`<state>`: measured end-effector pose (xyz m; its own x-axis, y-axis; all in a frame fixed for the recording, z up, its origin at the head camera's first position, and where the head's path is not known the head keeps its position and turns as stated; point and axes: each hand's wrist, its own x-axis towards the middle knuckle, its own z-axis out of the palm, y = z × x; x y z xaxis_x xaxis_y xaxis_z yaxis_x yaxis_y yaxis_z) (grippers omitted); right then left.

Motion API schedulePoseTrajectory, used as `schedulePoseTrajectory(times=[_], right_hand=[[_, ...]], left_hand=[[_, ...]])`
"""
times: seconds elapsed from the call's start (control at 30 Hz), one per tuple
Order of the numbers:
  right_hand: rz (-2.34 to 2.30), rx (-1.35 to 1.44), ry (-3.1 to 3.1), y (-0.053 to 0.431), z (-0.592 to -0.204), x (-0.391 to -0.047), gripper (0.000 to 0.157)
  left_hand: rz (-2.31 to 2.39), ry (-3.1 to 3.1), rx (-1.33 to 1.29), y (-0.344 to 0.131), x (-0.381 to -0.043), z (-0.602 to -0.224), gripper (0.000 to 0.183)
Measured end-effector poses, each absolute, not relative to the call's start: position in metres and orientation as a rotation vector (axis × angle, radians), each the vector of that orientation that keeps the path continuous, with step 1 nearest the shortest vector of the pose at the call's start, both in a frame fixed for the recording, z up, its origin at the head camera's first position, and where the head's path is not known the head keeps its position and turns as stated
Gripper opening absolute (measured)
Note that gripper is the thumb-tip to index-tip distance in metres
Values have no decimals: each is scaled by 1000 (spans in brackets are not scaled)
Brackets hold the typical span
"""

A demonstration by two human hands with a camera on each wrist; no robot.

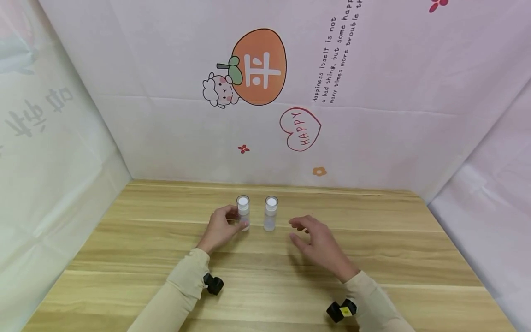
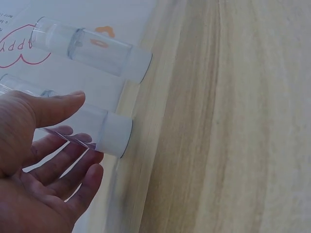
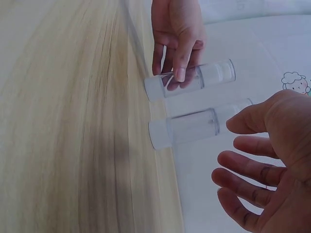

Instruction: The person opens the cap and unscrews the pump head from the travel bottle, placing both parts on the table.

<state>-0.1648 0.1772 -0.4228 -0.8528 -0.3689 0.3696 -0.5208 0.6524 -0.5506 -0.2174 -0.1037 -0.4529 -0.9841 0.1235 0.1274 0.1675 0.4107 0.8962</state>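
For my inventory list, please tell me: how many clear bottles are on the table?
2. One bottle stands between the thumb and fingers of the left hand; the other bottle stands beside it, nearer the right hand. None seems hidden.

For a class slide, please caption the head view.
Left hand around one clear bottle, a second bottle upright beside it, right hand open nearby.
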Motion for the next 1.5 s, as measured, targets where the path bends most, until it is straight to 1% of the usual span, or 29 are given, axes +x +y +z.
schedulePoseTrajectory(times=[0.17, 0.4, 0.53, 0.7, 1.17, 1.27, 1.5], right_hand=[[992, 739, -2633, 174, -424, -164, 30], [983, 770, -2603, 170, -421, -163, 30], [1004, 779, -2610, 168, -419, -163, 32], [1069, 777, -2638, 165, -417, -164, 39], [1192, 768, -2634, 160, -416, -166, 60], [1207, 786, -2623, 159, -417, -165, 62], [1213, 797, -2610, 157, -417, -164, 61]], left_hand=[[-1639, -2601, -274, -104, -214, -452, 37], [-1537, -2611, -323, -101, -207, -446, 41], [-1448, -2612, -381, -100, -203, -443, 38], [-1306, -2640, -445, -97, -198, -439, 34], [-874, -2615, -704, -85, -186, -428, 33], [-798, -2595, -740, -82, -185, -428, 34], [-659, -2599, -784, -76, -183, -425, 33]])
